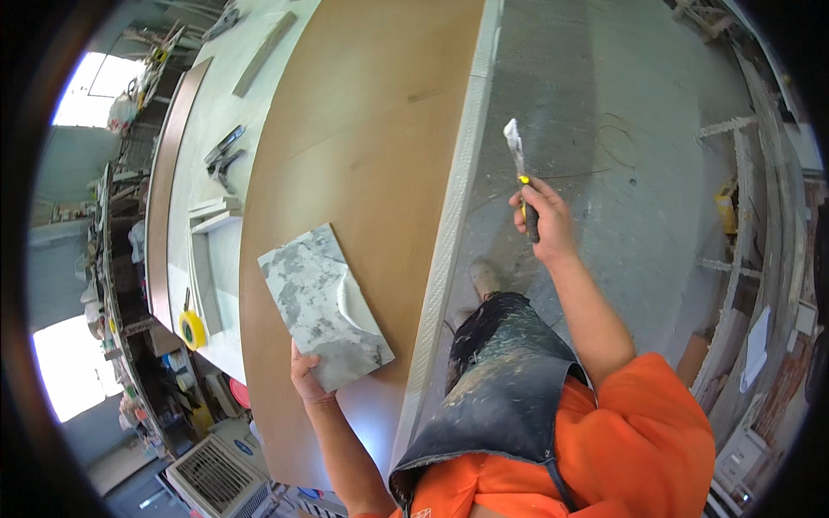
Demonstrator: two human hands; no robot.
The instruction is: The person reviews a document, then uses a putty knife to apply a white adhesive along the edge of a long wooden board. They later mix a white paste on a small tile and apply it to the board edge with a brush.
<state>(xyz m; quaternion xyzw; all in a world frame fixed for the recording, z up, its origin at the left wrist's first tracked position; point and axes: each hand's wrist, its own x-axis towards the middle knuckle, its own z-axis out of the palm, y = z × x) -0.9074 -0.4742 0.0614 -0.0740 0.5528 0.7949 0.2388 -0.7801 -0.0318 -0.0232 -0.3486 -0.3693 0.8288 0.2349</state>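
My left hand (pixel 309 375) grips the lower left edge of a flat rectangular board (pixel 313 285), its face smeared grey and white. A curved ridge of white paste (pixel 352 304) lies along the right side of that board. It is held over a large brown panel (pixel 363 147) with a pale textured strip (pixel 442 250) along its right edge. Off to the right, above the floor, my right hand (pixel 551 223) is closed round the black and yellow handle of a putty knife (pixel 516 152). White paste covers the tip of its blade, which points away from me.
Left of the panel, a pale table holds a clamp-like tool (pixel 223 160), a wooden strip (pixel 263 53), several white strips (pixel 202 259) and a yellow tape roll (pixel 192 330). A vented machine (pixel 214 476) stands at the lower left. Timber framing (pixel 734 250) lines the right side.
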